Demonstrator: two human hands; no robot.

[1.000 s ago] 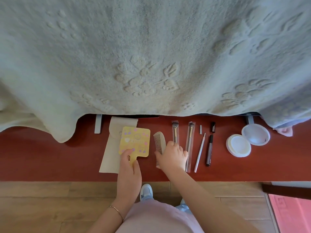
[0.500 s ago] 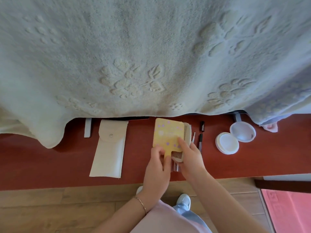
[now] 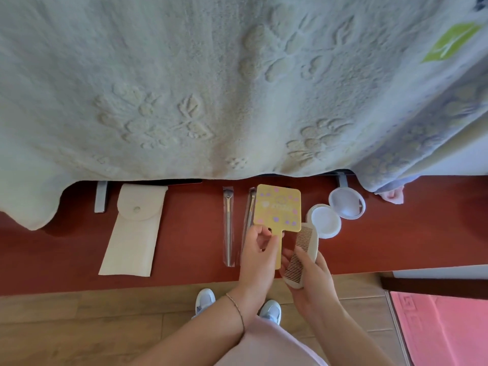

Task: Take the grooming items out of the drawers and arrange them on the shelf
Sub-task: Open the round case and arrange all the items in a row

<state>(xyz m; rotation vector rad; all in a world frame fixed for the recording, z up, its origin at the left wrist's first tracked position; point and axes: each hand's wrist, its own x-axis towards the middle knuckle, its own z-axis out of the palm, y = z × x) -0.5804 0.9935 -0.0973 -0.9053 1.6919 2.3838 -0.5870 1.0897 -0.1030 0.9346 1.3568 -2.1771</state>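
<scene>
The left hand point(image 3: 260, 253) pinched the handle of the yellow hand mirror point(image 3: 277, 208), thumb and fingers curled round the narrow stem. The mirror's long axis ran from 6 to 12 o'clock, its square head pointing to 12 and its handle down toward the person. It was held above the red shelf point(image 3: 190, 249), its head covering part of one wrapped brush.

At 3 o'clock from that grip, the right hand point(image 3: 313, 281) cradled the beige comb point(image 3: 301, 256) in curled fingers, thumb laid across the teeth. The comb's long axis ran from about 7 to 1 o'clock, its upper end pointing toward the round white compact point(image 3: 326, 220), and its teeth faced 10 o'clock.

The compact lay open on the shelf at 1 o'clock from the hands, its lid point(image 3: 347, 203) hinged back toward 1.

At 10 o'clock from the left hand, two wrapped makeup brushes point(image 3: 228, 228) lay on the shelf, long axes roughly 6 to 12, bristles toward 12. Further toward 9 lay a cream pouch point(image 3: 132, 233) with a snap flap, its flap end at 12.

A pale embossed blanket point(image 3: 211, 88) hung over the shelf's far edge.
</scene>
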